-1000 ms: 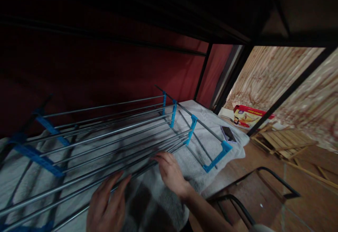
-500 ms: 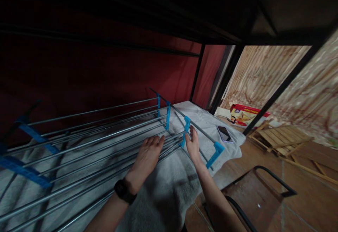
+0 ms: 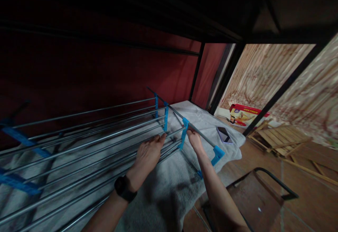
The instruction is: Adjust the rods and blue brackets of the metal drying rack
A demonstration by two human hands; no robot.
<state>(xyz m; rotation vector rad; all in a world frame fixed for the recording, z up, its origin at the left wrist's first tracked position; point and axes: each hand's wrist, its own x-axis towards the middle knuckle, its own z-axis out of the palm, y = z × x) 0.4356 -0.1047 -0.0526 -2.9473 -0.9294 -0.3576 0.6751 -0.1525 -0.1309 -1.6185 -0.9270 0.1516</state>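
The person's left hand, wearing a black watch, lies over a rack of grey metal rods with blue plastic brackets; whether it grips a rod cannot be told. The right hand curls beside one bracket, its hold hidden. Grey fleecy cloth lies beneath both hands, a purple-edged phone right of the right one.

Rack and phone on a bed

A creased grey blanket covers the bed, its edge draping over the right end. The rack, metal rods joined by blue brackets, lies lengthwise across the blanket. Beyond its right end, the phone lies screen up, near the blanket's edge.
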